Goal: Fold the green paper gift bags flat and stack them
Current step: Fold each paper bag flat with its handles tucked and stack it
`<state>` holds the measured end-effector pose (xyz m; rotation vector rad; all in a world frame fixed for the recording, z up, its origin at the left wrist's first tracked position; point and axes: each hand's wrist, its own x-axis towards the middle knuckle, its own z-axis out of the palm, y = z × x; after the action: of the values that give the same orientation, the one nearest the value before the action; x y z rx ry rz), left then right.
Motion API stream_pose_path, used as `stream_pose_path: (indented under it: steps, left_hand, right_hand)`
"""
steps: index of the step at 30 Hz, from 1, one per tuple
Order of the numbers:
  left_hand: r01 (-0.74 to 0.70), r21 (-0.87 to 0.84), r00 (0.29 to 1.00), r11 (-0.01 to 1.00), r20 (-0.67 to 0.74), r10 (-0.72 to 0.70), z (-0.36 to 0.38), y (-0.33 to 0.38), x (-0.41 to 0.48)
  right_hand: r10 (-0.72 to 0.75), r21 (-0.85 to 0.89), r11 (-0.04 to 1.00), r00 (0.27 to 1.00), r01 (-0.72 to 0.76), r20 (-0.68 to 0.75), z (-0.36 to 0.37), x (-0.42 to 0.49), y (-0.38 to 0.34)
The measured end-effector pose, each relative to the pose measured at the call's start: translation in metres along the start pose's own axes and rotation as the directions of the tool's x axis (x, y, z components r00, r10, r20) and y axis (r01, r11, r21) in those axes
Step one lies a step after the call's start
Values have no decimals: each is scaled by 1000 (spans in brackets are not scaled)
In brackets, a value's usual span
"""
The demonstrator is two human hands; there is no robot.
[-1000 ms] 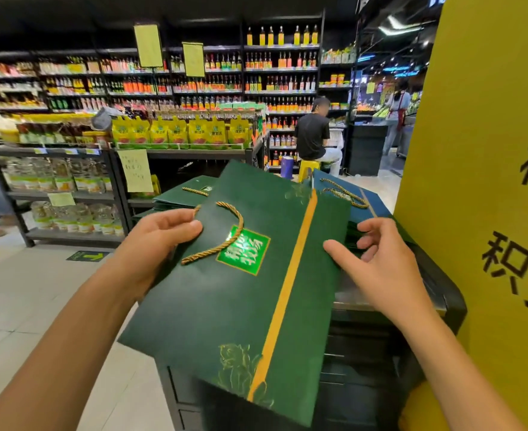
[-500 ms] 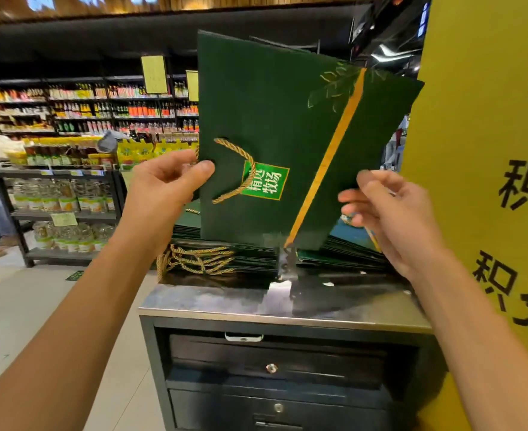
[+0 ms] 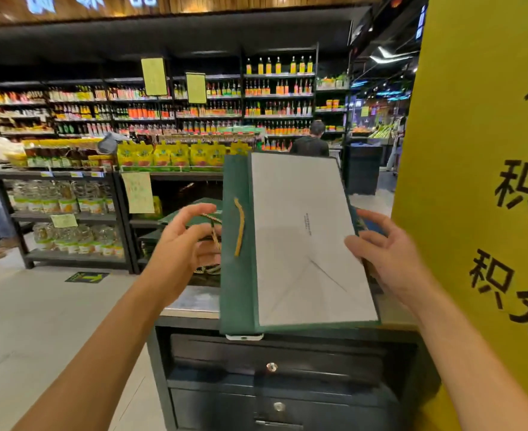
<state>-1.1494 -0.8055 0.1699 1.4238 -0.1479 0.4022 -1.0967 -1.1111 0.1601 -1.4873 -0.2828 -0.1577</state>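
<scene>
Bag [image 3: 300, 237] between right thumb [image 3: 354, 244] and fingers [image 3: 371, 217]

Right side's tight: the yellow pillar [image 3: 474, 135] sits just beside the right hand [image 3: 390, 259]. Open floor [image 3: 38, 321] on the left. The upright bag [image 3: 303, 244] blocks the space over the cabinet [image 3: 287, 384].

The green bag [image 3: 300, 244] has turned from its logo face, high in the frame, to show a white panel at centre right. The left hand [image 3: 181, 244] seems to have let go; the right hand [image 3: 387, 256] now pinches the edge.
</scene>
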Motion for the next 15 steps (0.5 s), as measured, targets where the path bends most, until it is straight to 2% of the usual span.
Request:
stream_pose_path:
  steps: [3,8,10,13,15]
  left_hand:
    - [109,37,994,993,25,-110,11,-20,3]
    - [142,224,976,964,130,-174,16,-50,2]
    - [165,232,966,959,156,-204,15,-60,2]
    - [189,191,962,963,162,-221,12,-72,3]
    - [195,172,962,966,160,-223,10,-75,4]
  right_hand:
    - [38,-135,990,998,-43,-41,-1,-8,19]
    - [69,-267,959,992,-96,-108,-3,-14,45]
    - [18,-407,911,990,-73,-139,-6,-13,53]
    - [-136,-646,763,981,14,-138,-3,-15,58]
    - [-249,-720,687,963,99,-106,7,-17,58]
